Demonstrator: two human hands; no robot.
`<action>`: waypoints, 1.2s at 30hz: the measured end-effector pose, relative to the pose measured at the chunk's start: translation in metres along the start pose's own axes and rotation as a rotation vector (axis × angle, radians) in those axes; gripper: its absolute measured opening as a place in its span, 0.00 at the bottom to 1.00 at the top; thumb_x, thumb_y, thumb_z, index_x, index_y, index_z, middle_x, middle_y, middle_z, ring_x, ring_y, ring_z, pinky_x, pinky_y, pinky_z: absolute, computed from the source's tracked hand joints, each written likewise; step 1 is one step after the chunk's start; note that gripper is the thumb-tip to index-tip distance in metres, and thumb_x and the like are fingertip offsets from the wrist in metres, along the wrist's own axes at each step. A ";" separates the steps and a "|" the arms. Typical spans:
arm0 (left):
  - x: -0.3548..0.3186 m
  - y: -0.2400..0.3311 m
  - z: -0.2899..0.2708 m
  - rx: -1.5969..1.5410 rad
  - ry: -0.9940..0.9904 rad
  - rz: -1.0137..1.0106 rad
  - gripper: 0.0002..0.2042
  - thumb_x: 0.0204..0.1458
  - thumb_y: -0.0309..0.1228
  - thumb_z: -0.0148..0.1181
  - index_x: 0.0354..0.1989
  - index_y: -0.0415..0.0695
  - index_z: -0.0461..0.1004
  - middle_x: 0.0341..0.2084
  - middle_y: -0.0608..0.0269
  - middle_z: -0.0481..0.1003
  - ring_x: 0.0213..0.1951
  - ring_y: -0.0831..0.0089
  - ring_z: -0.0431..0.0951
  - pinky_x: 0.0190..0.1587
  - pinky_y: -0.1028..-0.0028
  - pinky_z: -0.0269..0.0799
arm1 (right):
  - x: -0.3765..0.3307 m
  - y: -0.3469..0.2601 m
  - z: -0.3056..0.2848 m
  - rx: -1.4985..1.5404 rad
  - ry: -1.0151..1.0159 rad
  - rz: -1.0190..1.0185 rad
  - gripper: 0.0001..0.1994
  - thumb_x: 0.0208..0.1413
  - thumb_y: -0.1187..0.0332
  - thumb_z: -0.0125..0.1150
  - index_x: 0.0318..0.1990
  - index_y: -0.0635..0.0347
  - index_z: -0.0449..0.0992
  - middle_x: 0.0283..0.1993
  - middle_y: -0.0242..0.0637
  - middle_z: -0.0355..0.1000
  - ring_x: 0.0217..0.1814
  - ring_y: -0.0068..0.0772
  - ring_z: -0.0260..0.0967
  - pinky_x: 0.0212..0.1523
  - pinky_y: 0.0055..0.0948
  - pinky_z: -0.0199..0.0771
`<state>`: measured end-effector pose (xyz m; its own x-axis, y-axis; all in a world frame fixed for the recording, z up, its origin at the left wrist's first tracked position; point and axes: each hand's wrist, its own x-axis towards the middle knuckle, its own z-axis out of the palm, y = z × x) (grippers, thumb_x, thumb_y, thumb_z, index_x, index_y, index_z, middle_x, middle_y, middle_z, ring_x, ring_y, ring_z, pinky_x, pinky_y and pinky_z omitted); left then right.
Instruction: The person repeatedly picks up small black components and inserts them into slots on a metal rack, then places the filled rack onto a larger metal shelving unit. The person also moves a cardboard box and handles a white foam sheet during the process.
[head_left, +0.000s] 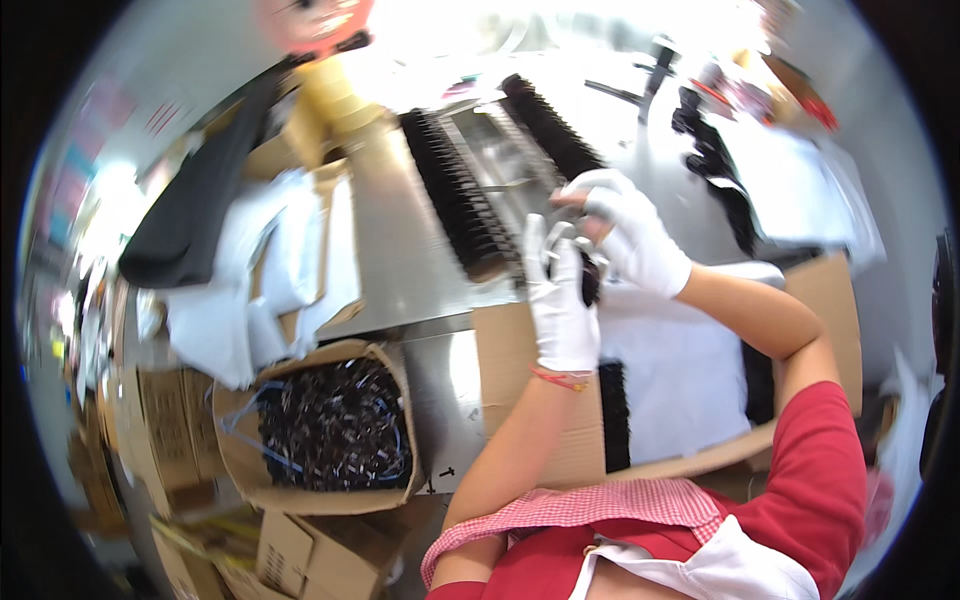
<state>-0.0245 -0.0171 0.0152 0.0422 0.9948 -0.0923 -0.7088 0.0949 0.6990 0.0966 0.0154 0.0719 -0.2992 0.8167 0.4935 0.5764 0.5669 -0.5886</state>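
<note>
Head view: left hand (pixel 562 305) upright in a white glove, fingers (pixel 545 245) pinched on a dark bundle (pixel 590 283). Right hand (pixel 630 235), gloved too, curled with fingertips closed on the bundle's top end, touching the left fingers. Just beyond the fingertips, two black brush rows (pixel 455 195) on a metal bench (pixel 400 260), close ahead. Beneath the wrists, a flat carton (pixel 520 370) with white sheet (pixel 680 370). Left of the fingers and lower, well apart, an open box (pixel 240 440) of dark pieces. Right of the fingers, bare bench up to black clumps (pixel 715 165).
</note>
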 end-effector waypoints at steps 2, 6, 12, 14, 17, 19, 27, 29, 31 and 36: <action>-0.009 -0.022 0.012 -0.090 -0.096 0.003 0.25 0.66 0.49 0.46 0.68 0.52 0.59 0.55 0.61 0.67 0.59 0.65 0.68 0.61 0.62 0.66 | -0.055 -0.011 -0.014 -0.205 -0.118 0.024 0.22 0.55 0.63 0.63 0.56 0.60 0.74 0.55 0.43 0.69 0.57 0.50 0.64 0.59 0.42 0.65; -0.063 -0.062 0.018 0.237 -0.379 0.031 0.19 0.63 0.25 0.53 0.62 0.37 0.63 0.52 0.54 0.72 0.55 0.68 0.71 0.59 0.66 0.69 | -0.127 -0.009 -0.055 -0.170 -0.246 0.305 0.31 0.47 0.55 0.70 0.56 0.62 0.72 0.51 0.47 0.72 0.53 0.53 0.70 0.54 0.42 0.71; -0.110 -0.094 0.028 0.241 -0.480 -0.707 0.30 0.63 0.38 0.55 0.71 0.41 0.54 0.68 0.52 0.58 0.69 0.63 0.57 0.69 0.60 0.51 | -0.234 0.020 -0.115 -0.235 -0.278 0.557 0.20 0.47 0.64 0.68 0.50 0.55 0.74 0.44 0.46 0.77 0.46 0.51 0.76 0.47 0.42 0.76; -0.115 -0.094 0.033 0.435 -0.709 -0.695 0.32 0.64 0.47 0.50 0.72 0.44 0.52 0.71 0.55 0.50 0.73 0.62 0.47 0.71 0.57 0.42 | -0.266 0.047 -0.143 -0.419 -0.153 0.581 0.19 0.49 0.67 0.66 0.50 0.56 0.74 0.46 0.43 0.76 0.48 0.49 0.75 0.50 0.39 0.75; -0.115 -0.102 0.027 0.527 -0.879 -0.700 0.30 0.64 0.45 0.51 0.70 0.44 0.56 0.69 0.57 0.56 0.70 0.62 0.54 0.70 0.60 0.48 | -0.294 0.090 -0.172 -0.601 -0.190 0.700 0.20 0.48 0.73 0.62 0.52 0.58 0.73 0.50 0.45 0.74 0.54 0.49 0.72 0.56 0.40 0.71; -0.115 -0.097 0.027 0.561 -0.903 -0.699 0.29 0.63 0.45 0.52 0.68 0.43 0.59 0.67 0.57 0.60 0.68 0.62 0.58 0.69 0.60 0.51 | -0.297 0.102 -0.166 -0.692 -0.320 0.798 0.21 0.47 0.72 0.61 0.52 0.59 0.74 0.50 0.47 0.74 0.54 0.50 0.72 0.57 0.41 0.70; -0.074 -0.005 0.003 0.903 -0.718 -0.026 0.14 0.60 0.22 0.49 0.52 0.34 0.74 0.49 0.56 0.75 0.53 0.69 0.74 0.57 0.69 0.69 | -0.306 0.119 -0.117 -0.854 -0.159 0.864 0.15 0.57 0.59 0.56 0.42 0.62 0.77 0.48 0.46 0.74 0.54 0.47 0.69 0.60 0.40 0.63; -0.035 0.016 -0.033 1.076 -0.699 0.439 0.15 0.52 0.15 0.55 0.49 0.37 0.74 0.48 0.56 0.75 0.52 0.66 0.74 0.59 0.67 0.67 | -0.303 0.117 -0.120 -1.006 -0.275 0.902 0.15 0.59 0.59 0.54 0.44 0.60 0.78 0.49 0.46 0.75 0.55 0.45 0.70 0.60 0.39 0.62; 0.004 0.043 -0.064 1.311 -0.545 0.711 0.18 0.50 0.18 0.60 0.52 0.37 0.71 0.49 0.51 0.73 0.54 0.57 0.72 0.60 0.62 0.65 | -0.294 0.112 -0.116 -1.236 -0.412 0.922 0.16 0.60 0.58 0.53 0.47 0.58 0.79 0.50 0.45 0.75 0.56 0.43 0.69 0.62 0.38 0.60; 0.068 0.111 -0.119 1.779 -0.271 0.710 0.38 0.40 0.39 0.75 0.58 0.33 0.64 0.53 0.41 0.68 0.57 0.47 0.67 0.63 0.56 0.60 | -0.159 0.027 -0.093 -0.871 -0.811 1.019 0.21 0.61 0.52 0.53 0.50 0.60 0.79 0.46 0.44 0.78 0.50 0.44 0.75 0.51 0.38 0.72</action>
<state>-0.1839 0.0573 0.0025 0.3284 0.8238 0.4621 0.7674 -0.5180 0.3779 0.2307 -0.1094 0.0374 0.3265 0.8031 -0.4985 0.9429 -0.2399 0.2311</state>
